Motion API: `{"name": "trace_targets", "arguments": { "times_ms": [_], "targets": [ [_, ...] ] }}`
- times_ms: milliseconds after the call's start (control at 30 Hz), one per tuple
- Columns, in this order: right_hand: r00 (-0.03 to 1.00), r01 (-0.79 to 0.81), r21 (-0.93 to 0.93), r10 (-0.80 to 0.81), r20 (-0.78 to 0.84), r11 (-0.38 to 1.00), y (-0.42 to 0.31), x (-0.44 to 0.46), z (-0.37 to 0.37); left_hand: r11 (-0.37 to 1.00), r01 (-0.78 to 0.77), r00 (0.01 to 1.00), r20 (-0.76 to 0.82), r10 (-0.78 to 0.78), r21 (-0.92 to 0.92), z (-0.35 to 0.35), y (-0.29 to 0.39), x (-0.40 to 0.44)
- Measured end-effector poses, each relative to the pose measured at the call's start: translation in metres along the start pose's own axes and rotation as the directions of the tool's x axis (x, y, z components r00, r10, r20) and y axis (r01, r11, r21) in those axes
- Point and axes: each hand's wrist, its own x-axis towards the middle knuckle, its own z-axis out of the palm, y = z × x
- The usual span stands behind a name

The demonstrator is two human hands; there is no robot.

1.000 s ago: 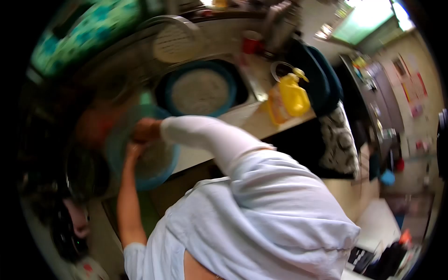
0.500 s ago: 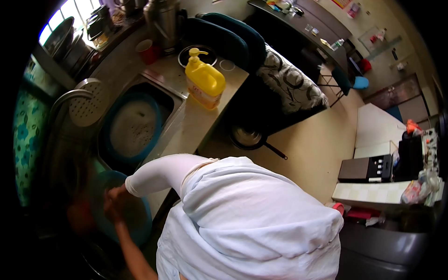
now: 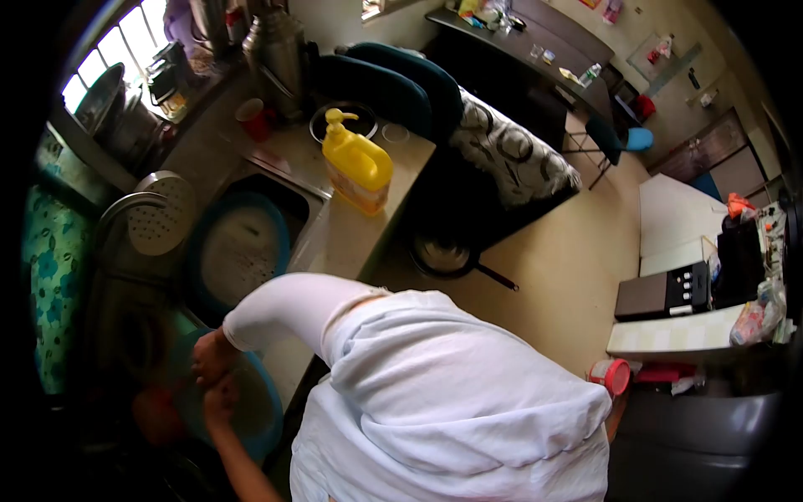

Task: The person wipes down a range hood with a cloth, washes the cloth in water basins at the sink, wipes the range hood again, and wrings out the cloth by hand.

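Head view showed the curled right hand [image 3: 212,358] and left hand [image 3: 220,399] meeting over the blue basin [image 3: 273,406], near the desk's [image 3: 350,243] edge; whether they gripped anything, I couldn't tell. A hard sideways push could have tipped it.

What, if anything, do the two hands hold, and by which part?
It cannot be told: the right hand and left hand are close together over a blue basin, but too dim to see clearly.
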Motion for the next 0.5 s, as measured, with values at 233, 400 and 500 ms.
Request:
{"name": "trace_targets", "arguments": {
  "times_ms": [233, 400, 500],
  "targets": [
    [0.832, -0.498, 0.186, 0.527, -0.172, 0.847, 0.015, 0.057, 0.146, 0.127, -0.557, 0.395, 0.127, 0.91, 0.821, -0.062, -0.069, 0.086],
    [0.492, -0.655, 0.651, 0.87, -0.018, 0.384, -0.034, 0.032, 0.06, 0.431, -0.278, 0.661, -0.154, 0.734, 0.858, 0.019, -0.003, 0.009],
    [0.489, -0.673, 0.615, 0.871, -0.046, 0.411, -0.041, 0.039, 0.067, 0.19, 0.006, 0.655, -0.147, 0.741, 0.982, 0.032, 0.016, -0.017]
  ]
}}
